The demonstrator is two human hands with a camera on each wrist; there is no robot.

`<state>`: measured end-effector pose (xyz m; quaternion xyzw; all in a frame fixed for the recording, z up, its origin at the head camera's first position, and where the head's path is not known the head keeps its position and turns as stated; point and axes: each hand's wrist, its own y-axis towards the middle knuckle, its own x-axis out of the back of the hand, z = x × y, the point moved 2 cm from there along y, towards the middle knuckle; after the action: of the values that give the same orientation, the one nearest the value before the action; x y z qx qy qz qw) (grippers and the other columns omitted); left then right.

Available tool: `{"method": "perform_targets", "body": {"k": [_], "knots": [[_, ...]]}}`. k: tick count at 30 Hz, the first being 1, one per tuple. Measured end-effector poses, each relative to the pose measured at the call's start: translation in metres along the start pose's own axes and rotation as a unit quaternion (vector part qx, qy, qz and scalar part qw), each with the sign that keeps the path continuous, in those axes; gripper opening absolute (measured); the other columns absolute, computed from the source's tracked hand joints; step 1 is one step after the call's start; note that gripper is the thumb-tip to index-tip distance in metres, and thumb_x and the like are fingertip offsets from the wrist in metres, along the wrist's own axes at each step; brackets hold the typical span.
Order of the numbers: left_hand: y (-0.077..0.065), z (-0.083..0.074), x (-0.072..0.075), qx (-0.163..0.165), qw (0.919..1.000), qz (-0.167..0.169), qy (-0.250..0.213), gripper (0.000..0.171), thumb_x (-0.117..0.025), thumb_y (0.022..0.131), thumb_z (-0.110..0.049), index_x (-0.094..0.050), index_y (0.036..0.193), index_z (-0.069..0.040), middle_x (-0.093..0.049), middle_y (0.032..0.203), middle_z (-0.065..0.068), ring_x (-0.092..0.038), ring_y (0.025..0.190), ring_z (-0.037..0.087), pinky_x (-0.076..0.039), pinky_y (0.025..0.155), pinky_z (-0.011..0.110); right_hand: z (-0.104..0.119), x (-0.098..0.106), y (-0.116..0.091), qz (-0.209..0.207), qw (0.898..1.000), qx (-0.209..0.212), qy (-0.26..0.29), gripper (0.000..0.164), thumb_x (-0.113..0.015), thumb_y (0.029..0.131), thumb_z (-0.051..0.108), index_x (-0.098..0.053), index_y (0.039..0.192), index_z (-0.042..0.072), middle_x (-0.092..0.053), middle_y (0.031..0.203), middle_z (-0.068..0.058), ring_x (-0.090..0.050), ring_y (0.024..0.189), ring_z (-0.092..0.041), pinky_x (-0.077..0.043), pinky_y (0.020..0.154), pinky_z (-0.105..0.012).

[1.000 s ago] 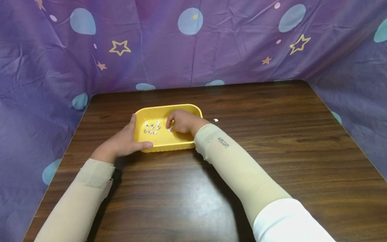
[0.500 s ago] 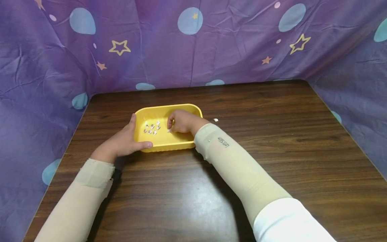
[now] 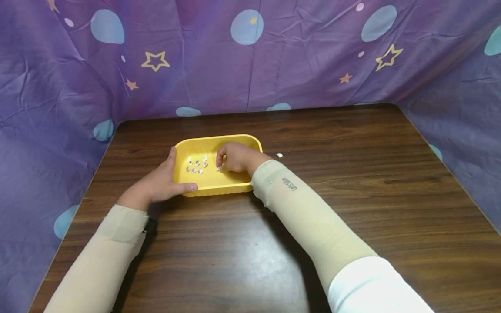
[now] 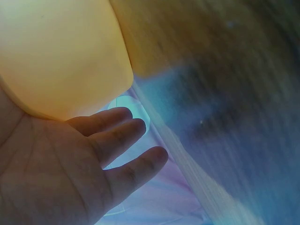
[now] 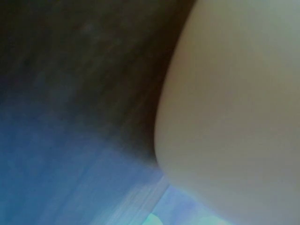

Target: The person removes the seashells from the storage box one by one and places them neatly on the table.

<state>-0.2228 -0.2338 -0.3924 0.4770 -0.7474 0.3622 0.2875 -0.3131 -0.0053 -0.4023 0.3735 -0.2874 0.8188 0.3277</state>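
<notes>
A shallow yellow plastic tray (image 3: 225, 189) stands on the table. My left hand (image 3: 158, 180) holds its left end, thumb along the front rim and index finger up at the far left corner. In the left wrist view, the palm lies against the tray's outer wall (image 4: 65, 56) and the other fingers (image 4: 136, 173) stretch past it. My right hand (image 3: 236, 157) reaches inside, pinching a small white piece (image 3: 218, 169) low over the tray floor. Several similar white pieces (image 3: 194, 170) with dark or pinkish marks lie grouped at the left of the tray floor.
One loose white piece (image 3: 279, 155) lies on the brown wood-grain table (image 3: 352, 182), right of the tray. A purple curtain (image 3: 203, 56) with stars and blue dots hangs behind the table. In the right wrist view, the tray's outer wall (image 5: 234, 103) fills the right side.
My right fingers have shifted very slightly within the tray, the white piece still between them. The left hand, the tray and the grouped pieces have stayed put.
</notes>
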Motion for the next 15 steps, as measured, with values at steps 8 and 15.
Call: {"method": "perform_targets", "body": {"k": [8,15], "knots": [[0.0,0.0005,-0.0004,0.001,1.0,0.0,0.002,0.137,-0.077,0.091,-0.056,0.024,0.162,0.002,-0.009,0.169,0.038,-0.035,0.149,0.047,-0.028,0.123,0.061,0.0017,0.0004,-0.0014,0.001,1.0,0.003,-0.004,0.008,-0.079,0.095,0.016,-0.075,0.096,0.01,-0.068,0.097,-0.003,-0.056,0.094,-0.019,-0.044,0.092,-0.03],[0.0007,0.0011,-0.0009,-0.002,1.0,-0.003,0.003,0.137,-0.077,0.09,-0.057,0.024,0.161,0.003,-0.009,0.169,0.038,-0.035,0.149,0.047,-0.028,0.123,0.061,0.0,0.0012,-0.001,-0.016,1.0,0.002,0.027,0.008,-0.079,0.095,0.016,-0.074,0.096,0.01,-0.064,0.089,-0.001,-0.055,0.088,-0.018,-0.044,0.084,-0.028]]}}
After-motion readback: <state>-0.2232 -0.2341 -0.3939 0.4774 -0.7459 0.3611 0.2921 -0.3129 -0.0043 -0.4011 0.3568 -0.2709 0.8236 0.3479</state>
